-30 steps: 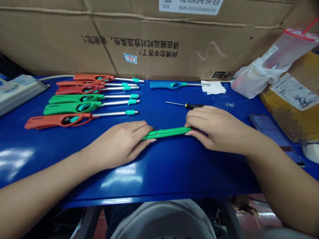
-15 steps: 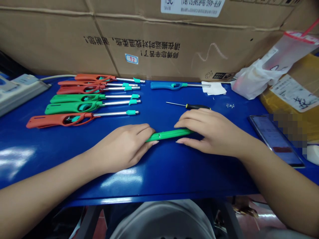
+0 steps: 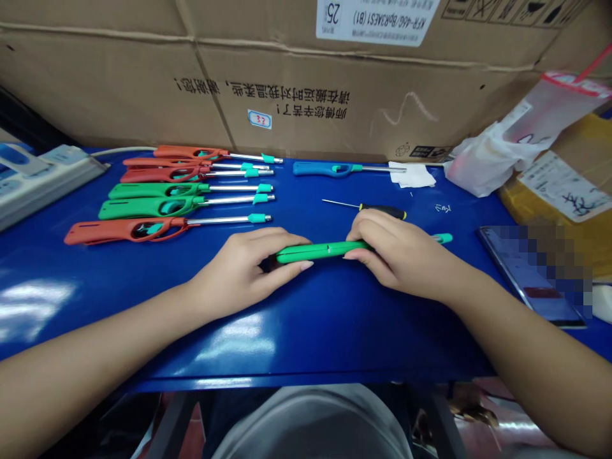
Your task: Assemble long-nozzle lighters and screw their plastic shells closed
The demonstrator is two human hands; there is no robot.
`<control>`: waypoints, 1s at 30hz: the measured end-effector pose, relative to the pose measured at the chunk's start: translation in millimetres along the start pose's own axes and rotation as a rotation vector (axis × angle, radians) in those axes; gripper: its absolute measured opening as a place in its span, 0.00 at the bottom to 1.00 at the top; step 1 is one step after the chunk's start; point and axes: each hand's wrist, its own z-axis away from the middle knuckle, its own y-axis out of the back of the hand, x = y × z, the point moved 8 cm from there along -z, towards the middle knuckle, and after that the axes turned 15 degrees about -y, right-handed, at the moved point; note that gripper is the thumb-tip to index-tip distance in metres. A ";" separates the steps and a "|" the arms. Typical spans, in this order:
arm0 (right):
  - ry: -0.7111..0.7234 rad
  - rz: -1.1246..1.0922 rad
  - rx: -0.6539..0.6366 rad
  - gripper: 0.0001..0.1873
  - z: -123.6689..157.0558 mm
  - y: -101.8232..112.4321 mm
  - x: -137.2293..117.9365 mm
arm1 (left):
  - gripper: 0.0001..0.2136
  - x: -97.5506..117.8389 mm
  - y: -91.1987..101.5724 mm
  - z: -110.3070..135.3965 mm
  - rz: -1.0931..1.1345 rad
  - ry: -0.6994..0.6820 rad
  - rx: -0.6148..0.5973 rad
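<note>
A green long-nosed lighter (image 3: 315,252) lies edge-up across both hands, over the front middle of the blue table. My left hand (image 3: 251,268) pinches its handle end between thumb and fingers. Around the part farther right, my right hand (image 3: 406,255) is closed, hiding the middle of the lighter. Beyond that hand its turquoise tip (image 3: 444,238) shows. Just behind my right hand is a screwdriver (image 3: 382,211) with a black and yellow handle. To the left, red lighters (image 3: 124,231) and green lighters (image 3: 148,206) lie in a row, nozzles to the right.
A blue lighter (image 3: 313,169) points at a white paper piece (image 3: 414,175) near the back. Several small screws (image 3: 442,208) lie right of the screwdriver. A phone (image 3: 526,274), bagged cup (image 3: 488,156), power strip (image 3: 43,178) and large cardboard box (image 3: 143,95) surround the work area.
The green lighter has shifted right through my hands, and its tip now shows past my right hand. My right fingers have closed on it. The view has shifted slightly.
</note>
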 end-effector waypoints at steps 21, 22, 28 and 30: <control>0.114 -0.083 0.113 0.11 3.9 0.5 -24.3 | 0.09 21.8 3.1 0.5 0.026 -0.206 0.064; 0.100 -0.100 0.113 0.11 4.0 0.0 -24.7 | 0.09 22.4 2.8 0.1 0.026 -0.206 0.058; 0.030 -0.126 0.118 0.12 3.8 -1.0 -23.3 | 0.10 31.1 4.2 -1.9 -0.033 -0.237 0.037; 0.028 -0.139 0.100 0.11 3.2 -1.2 -22.5 | 0.09 32.3 5.1 -1.7 -0.041 -0.222 0.052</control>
